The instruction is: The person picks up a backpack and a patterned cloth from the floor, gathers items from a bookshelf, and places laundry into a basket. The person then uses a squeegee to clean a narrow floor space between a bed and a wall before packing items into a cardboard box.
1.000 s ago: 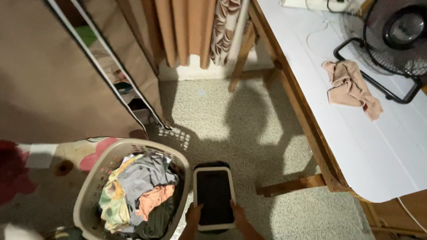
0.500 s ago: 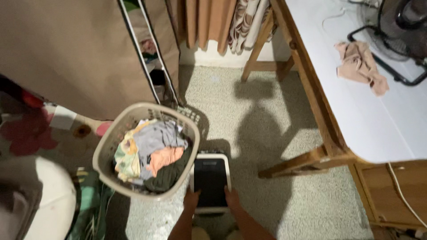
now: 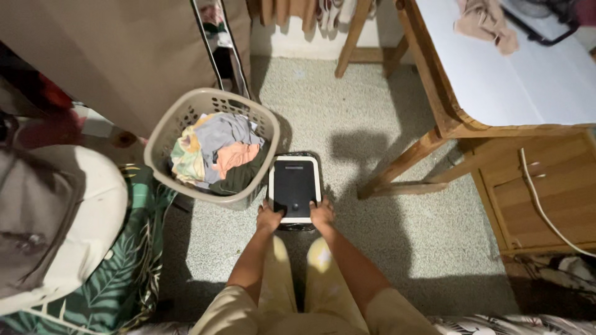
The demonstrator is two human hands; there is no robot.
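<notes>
Left hand (image 3: 269,218) and right hand (image 3: 322,214) gripping the near corners of a small white-rimmed bin (image 3: 293,191) on the carpet. Laundry basket (image 3: 184,116) touching its left edge; open carpet to the right, up to the wooden table leg (image 3: 397,167).

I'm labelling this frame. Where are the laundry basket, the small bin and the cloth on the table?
laundry basket (image 3: 162,138), head view, left rim
small bin (image 3: 294,163), head view, white top edge
cloth (image 3: 481,18), head view, middle folds
</notes>
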